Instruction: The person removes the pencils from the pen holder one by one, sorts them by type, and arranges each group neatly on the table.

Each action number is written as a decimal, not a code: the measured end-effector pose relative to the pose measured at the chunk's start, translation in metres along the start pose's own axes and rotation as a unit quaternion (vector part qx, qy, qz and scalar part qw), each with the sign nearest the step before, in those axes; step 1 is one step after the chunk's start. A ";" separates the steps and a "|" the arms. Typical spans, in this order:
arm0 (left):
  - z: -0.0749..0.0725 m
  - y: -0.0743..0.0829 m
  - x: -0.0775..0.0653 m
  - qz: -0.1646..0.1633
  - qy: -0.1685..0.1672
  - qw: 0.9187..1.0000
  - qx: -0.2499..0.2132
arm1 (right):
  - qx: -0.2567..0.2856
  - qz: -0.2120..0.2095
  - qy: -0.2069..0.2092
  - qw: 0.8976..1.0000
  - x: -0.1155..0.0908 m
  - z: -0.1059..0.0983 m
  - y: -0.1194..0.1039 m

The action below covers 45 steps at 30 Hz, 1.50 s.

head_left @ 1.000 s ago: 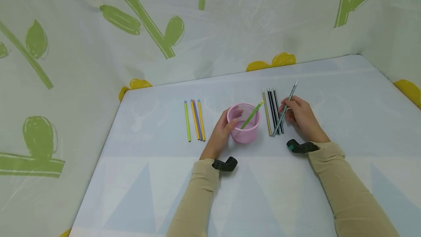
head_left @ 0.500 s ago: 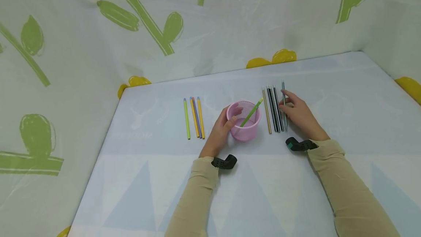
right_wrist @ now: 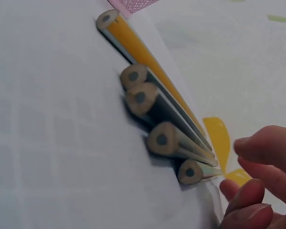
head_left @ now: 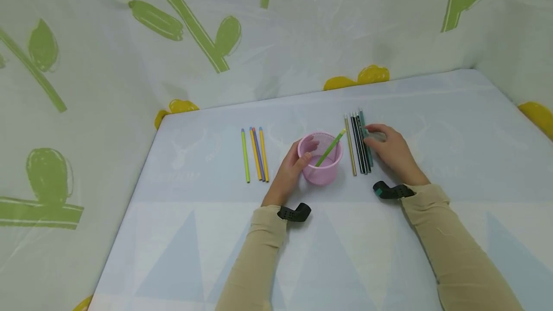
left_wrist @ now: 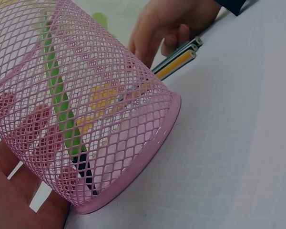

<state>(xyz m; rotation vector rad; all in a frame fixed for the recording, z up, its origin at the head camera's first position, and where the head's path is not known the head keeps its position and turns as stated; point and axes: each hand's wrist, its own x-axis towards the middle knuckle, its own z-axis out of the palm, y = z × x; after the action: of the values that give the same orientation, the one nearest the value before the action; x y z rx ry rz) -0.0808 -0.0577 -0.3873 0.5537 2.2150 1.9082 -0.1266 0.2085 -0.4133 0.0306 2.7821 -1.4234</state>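
My left hand [head_left: 286,174] grips the near left side of a pink mesh pencil cup [head_left: 320,176], thumb over its rim. Inside the cup a green pencil [head_left: 330,148] leans to the right. To the cup's right lies a row of pencils: a gold one [head_left: 351,150], several black ones [head_left: 359,148] and a teal one [head_left: 369,155] at the right end. My right hand [head_left: 394,152] is just right of the teal pencil, thumb and fingers parted. Seen from the right wrist, the unsharpened pencil ends [right_wrist: 161,138] lie on the table and the fingertips [right_wrist: 243,145] appear clear of them.
Left of the cup lie a light green pencil [head_left: 245,157], a purple one [head_left: 259,157] and two yellow ones, roughly parallel. A pale patterned cloth covers the table [head_left: 181,244]. A leaf-printed wall covering [head_left: 294,52] rises behind its back edge.
The teal pencil, slanted in my right hand a second ago, was straightened, moved left against the black pencils and let go. The left hand and cup stayed in place.
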 end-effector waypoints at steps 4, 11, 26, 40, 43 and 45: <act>0.000 -0.003 0.001 -0.003 -0.005 1.000 -0.002 | 0.045 0.021 0.009 0.999 0.000 0.003 0.004; -0.001 -0.004 0.003 0.008 -0.007 1.000 -0.019 | 0.122 -0.016 0.004 0.992 -0.002 0.002 0.008; -0.003 -0.008 0.005 0.042 0.041 0.996 -0.068 | 0.415 -0.164 -0.122 0.887 -0.016 0.036 -0.038; 0.001 0.003 0.017 0.099 0.025 0.994 0.023 | 0.467 -0.113 -0.188 0.857 -0.021 0.052 -0.044; 0.000 0.000 0.023 0.113 0.025 0.989 0.089 | 0.474 -0.108 -0.197 0.851 -0.019 0.055 -0.044; 0.000 -0.003 0.027 0.122 0.031 0.983 0.131 | 0.469 -0.102 -0.203 0.854 -0.018 0.057 -0.044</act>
<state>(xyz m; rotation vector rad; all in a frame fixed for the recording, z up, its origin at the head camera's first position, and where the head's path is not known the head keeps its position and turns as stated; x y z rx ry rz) -0.1055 -0.0476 -0.3878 0.8539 2.5626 1.7683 -0.1091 0.1362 -0.4101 -0.4948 1.5802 -2.3422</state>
